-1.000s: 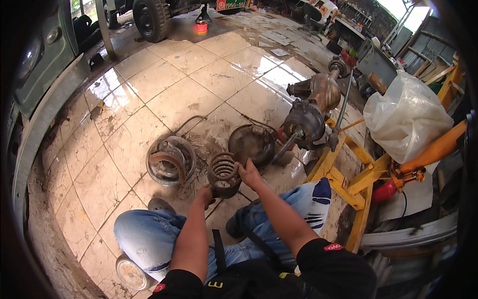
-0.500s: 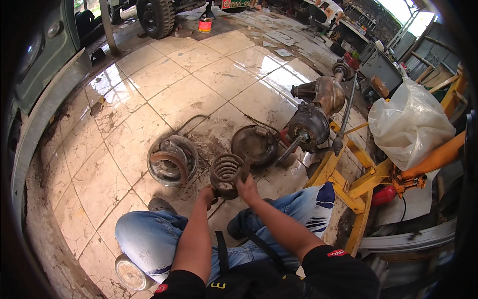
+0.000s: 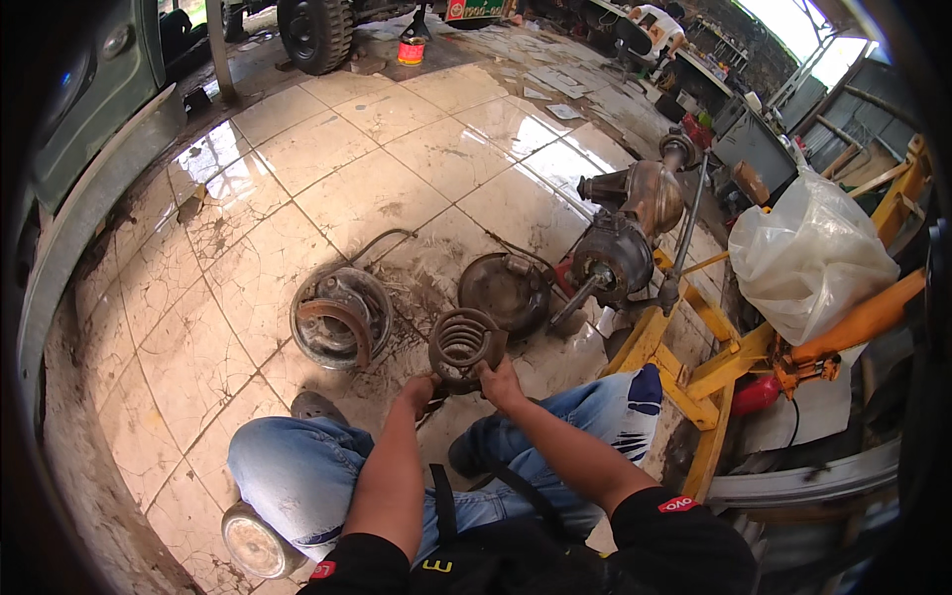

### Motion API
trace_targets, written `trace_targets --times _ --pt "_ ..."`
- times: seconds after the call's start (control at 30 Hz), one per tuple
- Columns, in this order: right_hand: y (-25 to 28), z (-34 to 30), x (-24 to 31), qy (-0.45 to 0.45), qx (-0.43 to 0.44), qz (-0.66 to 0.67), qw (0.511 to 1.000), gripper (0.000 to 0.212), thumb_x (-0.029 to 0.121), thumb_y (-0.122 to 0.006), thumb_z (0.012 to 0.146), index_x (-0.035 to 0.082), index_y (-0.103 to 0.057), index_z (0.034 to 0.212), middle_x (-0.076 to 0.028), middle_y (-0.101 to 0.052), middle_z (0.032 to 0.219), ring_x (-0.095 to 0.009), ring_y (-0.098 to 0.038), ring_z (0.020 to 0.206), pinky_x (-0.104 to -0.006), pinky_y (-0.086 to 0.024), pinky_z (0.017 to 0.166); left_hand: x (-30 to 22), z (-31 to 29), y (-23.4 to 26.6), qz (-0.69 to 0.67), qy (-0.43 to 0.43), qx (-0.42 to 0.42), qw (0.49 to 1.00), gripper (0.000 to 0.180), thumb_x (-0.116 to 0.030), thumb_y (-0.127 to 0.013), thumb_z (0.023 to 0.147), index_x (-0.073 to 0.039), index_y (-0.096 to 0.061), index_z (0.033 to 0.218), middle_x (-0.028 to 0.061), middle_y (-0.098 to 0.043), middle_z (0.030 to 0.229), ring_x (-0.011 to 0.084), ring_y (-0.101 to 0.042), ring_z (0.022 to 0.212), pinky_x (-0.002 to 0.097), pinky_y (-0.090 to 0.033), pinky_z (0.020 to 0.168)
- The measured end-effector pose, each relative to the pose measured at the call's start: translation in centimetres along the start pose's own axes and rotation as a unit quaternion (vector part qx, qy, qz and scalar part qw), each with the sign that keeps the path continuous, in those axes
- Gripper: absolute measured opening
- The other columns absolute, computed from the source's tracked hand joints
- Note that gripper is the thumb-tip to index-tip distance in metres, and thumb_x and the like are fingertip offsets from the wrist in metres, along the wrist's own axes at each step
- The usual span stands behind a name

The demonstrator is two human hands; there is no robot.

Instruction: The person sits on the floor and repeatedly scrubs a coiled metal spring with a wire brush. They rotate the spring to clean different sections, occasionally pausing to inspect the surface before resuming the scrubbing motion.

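Between my knees, a thick, rusty coil spring [image 3: 464, 337] is tilted so that I look into its rings. My right hand [image 3: 501, 385] is closed round its lower right side. At the lower left of the coil, my left hand [image 3: 420, 390] is closed on its edge; its fingertips are partly hidden, and a small dark piece shows beside them. Beyond the spring on the left lies a round brake backing plate [image 3: 309, 342] with a rusty curved brake shoe [image 3: 354, 319] on it. A second dark backing plate [image 3: 506, 295] lies just behind the spring.
A greasy axle with its differential housing [image 3: 650, 198] lies to the right, near a yellow steel frame [image 3: 722, 382]. A clear plastic bag [image 3: 813, 258] hangs over that side. Vehicle bodywork [image 3: 94, 129] edges the left. Far off, a person [image 3: 659, 30] bends by a bench.
The spring has shifted slightly right, and its open end has turned more toward me. Both hands have stayed on it, moving slightly with it.
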State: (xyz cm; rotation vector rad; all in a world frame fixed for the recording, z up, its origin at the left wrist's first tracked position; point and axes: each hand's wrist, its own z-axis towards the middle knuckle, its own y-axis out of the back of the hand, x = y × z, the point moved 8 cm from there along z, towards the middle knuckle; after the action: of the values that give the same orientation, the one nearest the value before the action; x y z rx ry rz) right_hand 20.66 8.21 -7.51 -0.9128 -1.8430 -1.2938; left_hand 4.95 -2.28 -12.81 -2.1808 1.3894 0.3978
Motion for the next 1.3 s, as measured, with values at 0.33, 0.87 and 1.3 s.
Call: trace_targets --times 0.33,0.87,1.3 --pt "-1.2 -0.2 3.4 0.097 0.069 0.047 0.992 0.031 0.027 -0.057 0.095 0.003 -0.054 0.114 -0.006 -0.063 0.095 -0.014 -0.056 0.079 -0.0303 -0.047 0.069 -0.4 3.9 2.9 -0.055 -0.065 -0.098 0.992 0.042 -0.019 -0.039 0.103 -0.003 -0.043 0.142 0.014 -0.053 0.136 0.0288 -0.052 0.123 0.0419 -0.043 0.099" --pt "-1.8 -3.8 7.0 -0.17 0.28 0.125 0.937 0.044 0.024 -0.067 0.09 0.005 -0.051 0.127 -0.007 -0.065 0.105 -0.019 -0.064 0.09 -0.0371 -0.055 0.068 -0.3 3.5 4.1 -0.053 -0.087 -0.134 0.986 0.03 -0.017 -0.036 0.103 -0.009 -0.062 0.114 0.0036 -0.064 0.094 0.0172 -0.055 0.079 0.035 -0.043 0.072" --pt "4.1 1.5 6.5 -0.069 0.241 0.036 0.967 0.061 0.027 -0.07 0.086 0.005 -0.044 0.137 -0.009 -0.06 0.118 -0.018 -0.059 0.103 -0.0323 -0.051 0.078 -2.3 1.5 1.9 0.041 -0.096 -0.124 0.987 0.026 -0.025 -0.042 0.103 -0.009 -0.063 0.105 0.0029 -0.061 0.085 0.0169 -0.048 0.069 0.0337 -0.04 0.067"
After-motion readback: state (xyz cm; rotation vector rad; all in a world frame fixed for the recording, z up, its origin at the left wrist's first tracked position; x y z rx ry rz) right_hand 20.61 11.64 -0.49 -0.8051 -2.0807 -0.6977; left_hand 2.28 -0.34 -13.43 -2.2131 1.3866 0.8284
